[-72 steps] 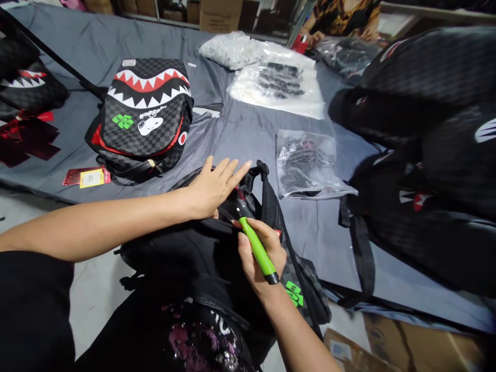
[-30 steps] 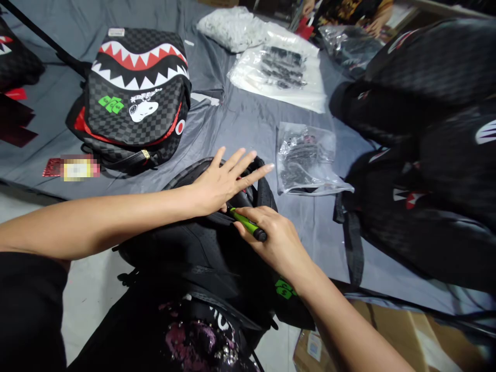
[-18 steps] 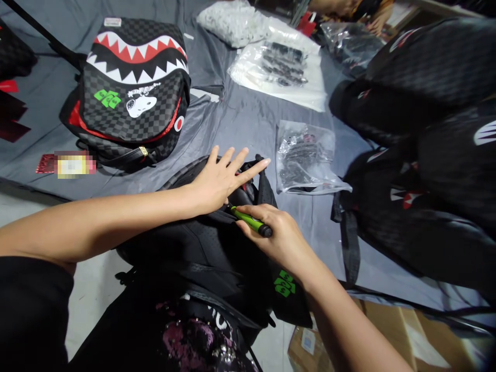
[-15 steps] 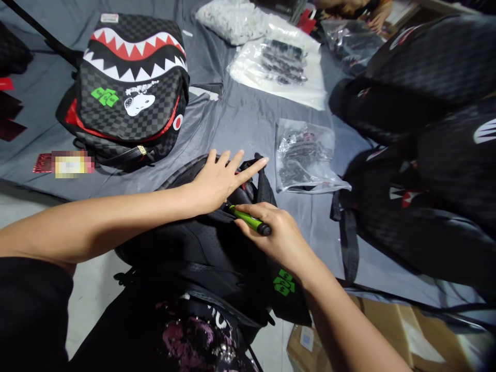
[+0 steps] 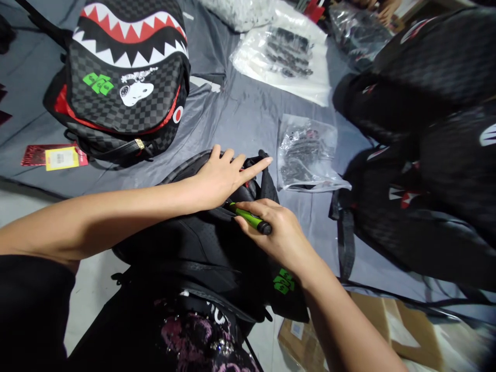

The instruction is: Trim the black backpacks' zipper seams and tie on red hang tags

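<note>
A black backpack [image 5: 186, 235] with a green banknote print [image 5: 284, 281] on its side lies in front of me at the table edge. My left hand [image 5: 220, 178] rests on the upper part of this bag, fingers spread and pressing flat. Just below it, my right hand [image 5: 273, 225] is wrapped round a green-handled tool [image 5: 250, 218] with a black end. The tool's far end meets the bag near a dark fold, where my left palm and the bag hide its tip, so its exact kind is unclear. A bit of red shows beside my left fingers.
A checkered shark-mouth backpack [image 5: 127, 88] stands at left, with a red and yellow tag [image 5: 58, 156]. Clear plastic bags of dark parts [image 5: 308, 155] lie at centre. Several black backpacks [image 5: 426, 155] are piled at right. Cardboard boxes [image 5: 387, 330] sit below the table.
My view has shifted slightly, so the shark-mouth backpack appears higher and further left. Both hands and the green-handled tool keep nearly the same place on the black backpack.
</note>
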The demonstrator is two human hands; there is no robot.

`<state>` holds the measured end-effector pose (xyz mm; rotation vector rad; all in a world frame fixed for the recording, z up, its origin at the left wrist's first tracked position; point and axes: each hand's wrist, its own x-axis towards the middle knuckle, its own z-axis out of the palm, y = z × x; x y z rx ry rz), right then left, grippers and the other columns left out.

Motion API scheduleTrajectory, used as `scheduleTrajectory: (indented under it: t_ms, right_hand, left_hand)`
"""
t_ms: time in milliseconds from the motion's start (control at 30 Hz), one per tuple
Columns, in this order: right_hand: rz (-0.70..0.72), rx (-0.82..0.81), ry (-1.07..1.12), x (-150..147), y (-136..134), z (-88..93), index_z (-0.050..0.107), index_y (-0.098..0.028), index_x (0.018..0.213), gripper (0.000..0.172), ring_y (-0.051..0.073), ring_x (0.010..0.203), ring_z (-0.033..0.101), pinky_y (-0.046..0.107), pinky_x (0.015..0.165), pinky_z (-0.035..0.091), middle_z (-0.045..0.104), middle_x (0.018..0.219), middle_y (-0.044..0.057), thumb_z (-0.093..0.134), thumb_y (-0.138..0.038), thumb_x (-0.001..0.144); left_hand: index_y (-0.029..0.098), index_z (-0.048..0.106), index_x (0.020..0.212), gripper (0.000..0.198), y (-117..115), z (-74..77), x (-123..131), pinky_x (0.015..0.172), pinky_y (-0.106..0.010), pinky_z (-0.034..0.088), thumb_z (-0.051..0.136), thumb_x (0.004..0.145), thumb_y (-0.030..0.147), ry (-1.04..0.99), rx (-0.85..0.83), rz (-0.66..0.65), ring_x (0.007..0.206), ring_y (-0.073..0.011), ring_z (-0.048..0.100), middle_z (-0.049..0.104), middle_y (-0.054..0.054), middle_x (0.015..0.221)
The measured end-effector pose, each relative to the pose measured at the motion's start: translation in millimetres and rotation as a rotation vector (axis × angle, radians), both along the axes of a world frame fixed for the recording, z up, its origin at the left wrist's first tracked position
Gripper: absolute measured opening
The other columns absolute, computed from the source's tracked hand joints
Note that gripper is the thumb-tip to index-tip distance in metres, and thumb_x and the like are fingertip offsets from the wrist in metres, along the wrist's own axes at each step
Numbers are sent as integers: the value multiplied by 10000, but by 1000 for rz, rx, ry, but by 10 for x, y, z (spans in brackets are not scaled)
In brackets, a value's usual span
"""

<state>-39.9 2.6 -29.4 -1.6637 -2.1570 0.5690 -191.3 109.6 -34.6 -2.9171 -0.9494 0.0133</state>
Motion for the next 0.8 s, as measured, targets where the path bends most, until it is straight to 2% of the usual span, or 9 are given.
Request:
scheduleTrajectory:
  t_ms: [133,533,667,800]
  right_hand:
    - [2,-21,0,-10,5,20,707,-192,1099,229,203,844,678,327,775,550,716,975,90,622,-251,895]
    - [13,-36,-86,-81,30,87,701,-216,1127,249,219,896,680,343,803,553,721,1004,89,599,-252,903]
    - [9,-48,-181,-79,34,111,712,-224,1113,244,231,874,685,354,785,554,721,985,93,612,-269,896]
    - [26,-51,-183,-79,32,131,703,-218,1135,258,229,878,680,356,795,550,717,999,97,605,-263,900]
  left_hand:
    - [245,20,1571,823,0,12,16,1001,-508,281,523,919,260,-1,-3,0,1211,-366,453,465,-169,1432]
    - [254,-57,1563,880,21,28,-16,1042,-512,222,532,910,269,4,-63,-11,1243,-353,428,454,-156,1461]
    - [253,-38,1565,878,15,31,-22,1041,-505,220,545,910,278,-19,-61,-8,1241,-351,431,465,-156,1449]
    - [256,-4,1568,870,13,25,-23,1035,-487,241,561,908,282,-18,-48,-3,1227,-336,443,486,-148,1431]
